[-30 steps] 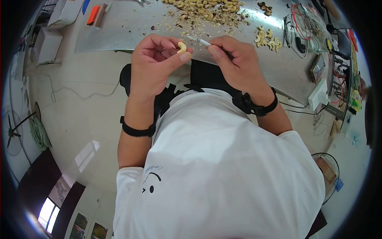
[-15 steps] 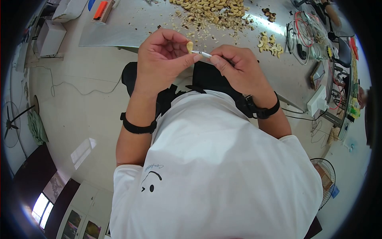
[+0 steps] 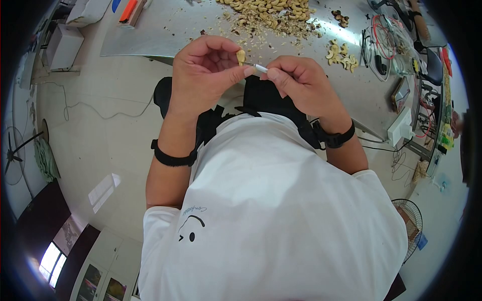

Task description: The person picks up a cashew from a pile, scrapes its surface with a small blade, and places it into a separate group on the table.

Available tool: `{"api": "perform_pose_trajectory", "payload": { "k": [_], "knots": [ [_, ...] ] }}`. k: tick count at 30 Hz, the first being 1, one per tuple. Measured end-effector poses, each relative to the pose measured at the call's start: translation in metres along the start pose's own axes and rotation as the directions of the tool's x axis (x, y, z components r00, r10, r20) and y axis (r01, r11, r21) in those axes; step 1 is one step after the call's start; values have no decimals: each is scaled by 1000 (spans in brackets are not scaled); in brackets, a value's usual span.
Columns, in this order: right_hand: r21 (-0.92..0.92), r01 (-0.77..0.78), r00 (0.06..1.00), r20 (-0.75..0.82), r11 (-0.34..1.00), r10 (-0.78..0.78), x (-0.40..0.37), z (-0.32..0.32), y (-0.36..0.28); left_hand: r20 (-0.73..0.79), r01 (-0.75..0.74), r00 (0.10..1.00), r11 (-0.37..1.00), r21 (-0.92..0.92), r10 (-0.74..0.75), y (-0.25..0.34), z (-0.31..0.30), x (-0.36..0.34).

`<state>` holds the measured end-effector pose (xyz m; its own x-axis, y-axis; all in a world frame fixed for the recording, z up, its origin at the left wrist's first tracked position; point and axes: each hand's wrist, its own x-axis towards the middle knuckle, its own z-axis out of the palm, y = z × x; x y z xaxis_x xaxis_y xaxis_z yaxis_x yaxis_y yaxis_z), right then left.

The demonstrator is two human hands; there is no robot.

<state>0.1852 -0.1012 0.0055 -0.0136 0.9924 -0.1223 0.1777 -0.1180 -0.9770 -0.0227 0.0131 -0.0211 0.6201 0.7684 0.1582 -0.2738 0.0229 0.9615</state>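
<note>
My left hand (image 3: pixel 207 69) pinches a single cashew nut (image 3: pixel 241 56) between thumb and fingers, just over the table's near edge. In my right hand (image 3: pixel 300 83) is a small craft knife (image 3: pixel 260 68) with a silver collar, its thin blade pointing left. The blade tip is at the lower end of the nut; whether it cuts in cannot be made out. Beyond my hands lies a large heap of cashews (image 3: pixel 273 9), with skin crumbs and broken bits (image 3: pixel 256 30) on its near side. A smaller group of pale cashews (image 3: pixel 342 56) lies to the right.
The metal table (image 3: pixel 165 30) holds dark nut pieces (image 3: pixel 340 19), tangled cables (image 3: pixel 381 45) and an orange-topped box (image 3: pixel 130 12). A white power strip (image 3: pixel 400 125) is at the table's right edge. Another person's arm (image 3: pixel 420 25) shows at the upper right.
The cashew has turned a little in my left fingers and stands more upright. The knife has shifted slightly, with its blade now partly hidden. Both hands stay in nearly the same place.
</note>
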Motion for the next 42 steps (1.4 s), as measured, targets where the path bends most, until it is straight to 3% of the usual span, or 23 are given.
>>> {"api": "perform_pose_trajectory", "payload": {
  "k": [9, 30, 39, 42],
  "knots": [
    [-117, 60, 989, -126, 991, -74, -1, 7, 1, -31, 94, 995, 995, -27, -95, 2, 3, -2],
    [-372, 147, 957, -180, 917, -226, -3, 10, -10, -18, 215, 976, 972, -96, -218, 5, -2, -4],
    [-546, 223, 871, -261, 808, -417, 3, 15, -2, -32, 292, 952, 937, -193, -303, 6, -7, -4],
    [-510, 167, 884, -301, 844, -357, 4, 16, -6, -41, 289, 951, 931, -224, -305, 5, -6, -4]
  ]
}}
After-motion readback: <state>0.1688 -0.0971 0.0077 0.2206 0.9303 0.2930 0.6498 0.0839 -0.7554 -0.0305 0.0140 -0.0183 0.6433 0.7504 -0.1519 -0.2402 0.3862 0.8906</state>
